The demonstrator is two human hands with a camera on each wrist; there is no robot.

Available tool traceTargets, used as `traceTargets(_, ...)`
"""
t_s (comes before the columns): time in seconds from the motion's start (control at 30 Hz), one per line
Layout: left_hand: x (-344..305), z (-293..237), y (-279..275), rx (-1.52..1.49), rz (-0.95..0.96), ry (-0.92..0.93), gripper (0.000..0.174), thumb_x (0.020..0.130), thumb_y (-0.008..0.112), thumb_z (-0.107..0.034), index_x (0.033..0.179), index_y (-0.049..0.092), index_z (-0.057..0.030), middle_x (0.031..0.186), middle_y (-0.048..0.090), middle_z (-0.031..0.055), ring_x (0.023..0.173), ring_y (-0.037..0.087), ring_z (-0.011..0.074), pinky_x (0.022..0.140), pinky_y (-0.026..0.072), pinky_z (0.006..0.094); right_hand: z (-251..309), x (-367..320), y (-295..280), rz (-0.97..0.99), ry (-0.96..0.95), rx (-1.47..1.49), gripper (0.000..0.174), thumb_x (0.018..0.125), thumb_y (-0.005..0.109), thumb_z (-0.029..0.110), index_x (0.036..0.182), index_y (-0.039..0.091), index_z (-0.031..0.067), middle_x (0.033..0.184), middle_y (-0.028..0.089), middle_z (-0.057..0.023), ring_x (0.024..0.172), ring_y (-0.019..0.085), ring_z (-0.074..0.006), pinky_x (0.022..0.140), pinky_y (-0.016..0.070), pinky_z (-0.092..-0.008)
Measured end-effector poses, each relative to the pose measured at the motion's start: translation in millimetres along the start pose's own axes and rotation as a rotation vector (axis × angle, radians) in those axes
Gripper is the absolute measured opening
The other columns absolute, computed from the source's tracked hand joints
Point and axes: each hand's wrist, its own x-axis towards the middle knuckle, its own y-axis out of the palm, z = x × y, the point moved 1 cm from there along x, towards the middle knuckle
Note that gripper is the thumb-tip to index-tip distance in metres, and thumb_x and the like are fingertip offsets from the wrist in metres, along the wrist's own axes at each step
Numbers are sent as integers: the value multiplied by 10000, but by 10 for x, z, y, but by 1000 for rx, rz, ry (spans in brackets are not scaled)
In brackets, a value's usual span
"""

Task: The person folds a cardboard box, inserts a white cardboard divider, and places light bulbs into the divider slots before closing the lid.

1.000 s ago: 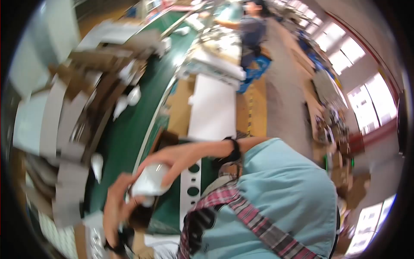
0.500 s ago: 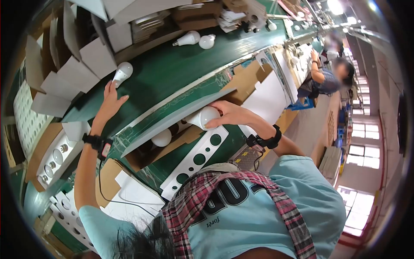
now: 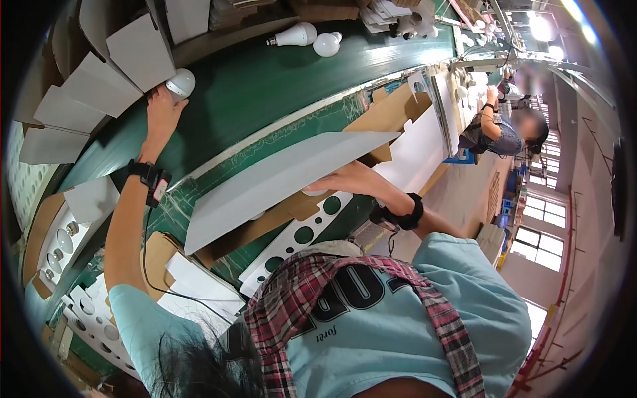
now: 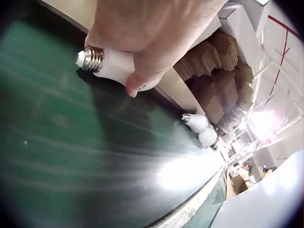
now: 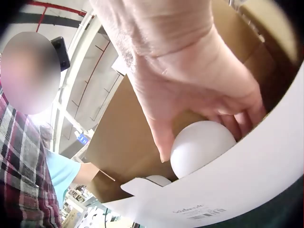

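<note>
My left hand (image 3: 162,119) pinches a white light bulb (image 3: 181,83) on the green belt; the left wrist view shows thumb and fingers around the bulb's body (image 4: 116,64), its screw base bare. In the right wrist view my right hand (image 5: 194,80) reaches into an open cardboard box (image 5: 126,137), fingers curled round a white round bulb (image 5: 202,147). Another bulb (image 5: 159,180) lies lower in that box. From the head view, the box's raised white flap (image 3: 279,179) partly hides my right hand (image 3: 348,178).
Two bulbs (image 3: 295,34) lie farther up the belt. White cartons (image 3: 139,53) line its far side. A box of several bulbs (image 3: 33,245) stands at left. A white strip with holes (image 3: 303,235) lies nearest my body. People sit at the far right.
My left hand has closed round the belt bulb, now nearer the cartons. My right hand has lowered its bulb into the box, behind the flap. The head view has shifted.
</note>
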Motion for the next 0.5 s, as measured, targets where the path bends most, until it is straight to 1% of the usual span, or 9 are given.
traceTargets(0.07, -90, -2, -26, -199, 68, -35, 603, 724, 733, -240, 1152, 431, 60, 1078, 552, 257, 1025, 535, 401, 829, 460, 443, -4, 23, 74, 21, -19, -16, 406, 797, 647, 334, 1125, 614, 96, 1129, 597, -121, 1028, 548, -296, 927, 419, -330)
traceTargets(0.1, -124, -95, -154, -296, 101, -50, 602, 726, 732, -249, 1152, 440, 59, 1068, 563, 253, 1015, 549, 388, 823, 462, 432, -30, 46, 128, 10, -45, -122, 413, 800, 641, 343, 1133, 607, 100, 1150, 583, -119, 1038, 541, -304, 928, 420, -340)
traceTargets(0.2, -211, -533, -741, -565, 237, -127, 580, 743, 718, -288, 1155, 488, 49, 1018, 608, 211, 954, 594, 289, 839, 442, 363, -206, 117, 249, -38, -131, -385, 443, 804, 625, 374, 1147, 588, 96, 1212, 537, -118, 1075, 520, -328, 921, 429, -374)
traceTargets(0.23, -250, -662, -939, -550, 269, -99, 581, 731, 728, -275, 1158, 494, 42, 1010, 616, 202, 950, 597, 273, 841, 442, 353, -250, 123, 266, -60, -154, -431, 460, 801, 620, 387, 1146, 582, 85, 1233, 519, -120, 1092, 512, -337, 912, 436, -390)
traceTargets(0.3, -300, -869, -1250, -522, 323, -39, 586, 708, 750, -249, 1163, 507, 27, 992, 631, 184, 943, 603, 241, 846, 441, 332, -180, 92, 258, -186, -94, -528, 482, 796, 621, 393, 1150, 572, 70, 1216, 534, -126, 1063, 537, -334, 891, 449, -393)
traceTargets(0.33, -346, -938, -1355, -551, 288, -6, 598, 665, 787, -213, 1164, 525, -11, 1026, 626, 178, 927, 617, 289, 824, 468, 366, -37, 26, 203, -145, 27, -628, 474, 794, 629, 388, 1126, 585, 53, 1169, 558, -135, 1033, 555, -324, 881, 452, -385)
traceTargets(0.4, -430, -1164, -1686, -523, 241, 107, 617, 630, 799, -149, 1171, 527, -27, 1016, 622, 168, 924, 614, 291, 816, 471, 361, 329, -205, 16, -58, 277, -823, 460, 789, 644, 377, 1078, 609, 21, 1073, 606, -155, 973, 591, -304, 862, 460, -370)
traceTargets(0.43, -464, -1323, -1884, -510, 220, 166, 631, 613, 805, -118, 1174, 528, -35, 1012, 620, 162, 923, 613, 291, 812, 473, 358, 412, -343, -51, -133, 123, -675, 488, 779, 659, 366, 1110, 588, 14, 1082, 603, -158, 960, 598, -300, 842, 470, -366)
traceTargets(0.5, -529, -1705, -2241, -448, 317, 321, 680, 559, 812, -73, 1179, 534, -58, 994, 607, 146, 907, 599, 324, 798, 482, 358, 517, -637, -151, -283, -181, -377, 556, 760, 689, 343, 1174, 546, 0, 1098, 596, -165, 936, 611, -294, 804, 489, -358)
